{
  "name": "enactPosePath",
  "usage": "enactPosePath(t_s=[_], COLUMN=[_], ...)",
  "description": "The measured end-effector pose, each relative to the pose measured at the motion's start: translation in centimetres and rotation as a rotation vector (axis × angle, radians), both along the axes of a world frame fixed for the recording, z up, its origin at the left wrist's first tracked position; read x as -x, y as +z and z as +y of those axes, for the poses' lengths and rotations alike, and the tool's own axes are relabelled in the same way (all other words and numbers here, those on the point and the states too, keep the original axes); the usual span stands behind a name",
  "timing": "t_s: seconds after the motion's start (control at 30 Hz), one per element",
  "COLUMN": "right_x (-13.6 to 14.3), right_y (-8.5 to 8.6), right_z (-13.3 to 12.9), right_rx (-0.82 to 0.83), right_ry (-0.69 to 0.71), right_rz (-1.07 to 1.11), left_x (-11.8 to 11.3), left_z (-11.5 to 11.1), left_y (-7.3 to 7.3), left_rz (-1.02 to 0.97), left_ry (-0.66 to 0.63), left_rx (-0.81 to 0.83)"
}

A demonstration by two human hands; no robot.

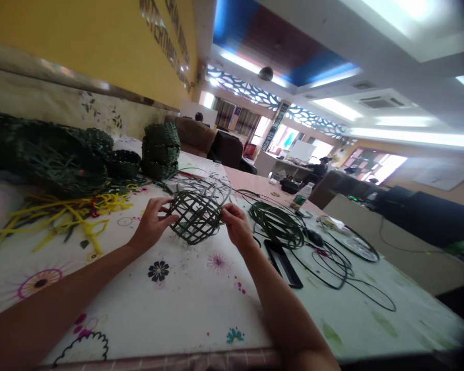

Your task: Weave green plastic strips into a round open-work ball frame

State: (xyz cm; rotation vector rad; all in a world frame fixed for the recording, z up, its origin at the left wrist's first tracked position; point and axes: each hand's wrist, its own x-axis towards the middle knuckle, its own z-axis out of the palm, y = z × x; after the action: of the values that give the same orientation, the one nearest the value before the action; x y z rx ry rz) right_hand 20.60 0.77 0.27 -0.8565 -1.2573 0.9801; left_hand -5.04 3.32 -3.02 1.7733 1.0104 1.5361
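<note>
Between my two hands is a partly woven basket (195, 219) of dark green flat strips, with an open lattice and loose strip ends sticking up at its far side. My left hand (154, 221) grips its left side, the thumb on the near face and the fingers behind. At the right edge, my right hand (235, 220) pinches the basket's strips between thumb and fingers. The basket is tilted, its lattice facing me, just over the flowered tablecloth (193, 309). The fingertips of my left hand are partly hidden by the weave.
Dark green woven baskets (160, 149) are piled at the back left, with yellow strips (77, 211) before them. To the right lie a coil of green strip (276, 226), a black frame-like object (284, 264), black cable-like loops (340, 268) and a bottle (303, 195).
</note>
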Motion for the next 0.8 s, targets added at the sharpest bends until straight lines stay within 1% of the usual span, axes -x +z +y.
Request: enactPosePath(t_s=[0.17, 0.33, 0.43, 0.53, 0.6, 0.7, 0.8], right_x=[-0.5, -0.8, -0.8, -0.7, -0.5, 0.1, 0.8], right_y=[-0.4, -0.8, -1.2, -1.7, -1.8, -1.8, -1.4], right_z=[0.2, 0.5, 0.7, 0.7, 0.7, 0.4, 0.0], right_rx=[-0.037, 0.007, 0.012, -0.062, -0.104, -0.126, -0.147], right_ry=[-0.08, -0.062, -0.076, -0.133, -0.167, -0.204, -0.228], right_rz=[-0.115, -0.118, -0.125, -0.162, -0.19, -0.208, -0.192], left_x=[-0.1, -0.3, -0.2, 0.1, 0.2, 0.3, 0.4], left_z=[-0.3, -0.8, -0.3, 0.3, 0.3, -0.4, -1.3], left_y=[-0.6, -0.9, -1.1, -1.2, -1.1, -0.4, 0.6], left_rz=[0.042, 0.054, 0.086, 0.167, 0.189, 0.143, 0.187], left_ry=[0.081, 0.133, 0.144, 0.156, 0.151, 0.126, 0.195], left_rx=[-0.082, -0.168, -0.204, -0.228, -0.246, -0.269, -0.369])
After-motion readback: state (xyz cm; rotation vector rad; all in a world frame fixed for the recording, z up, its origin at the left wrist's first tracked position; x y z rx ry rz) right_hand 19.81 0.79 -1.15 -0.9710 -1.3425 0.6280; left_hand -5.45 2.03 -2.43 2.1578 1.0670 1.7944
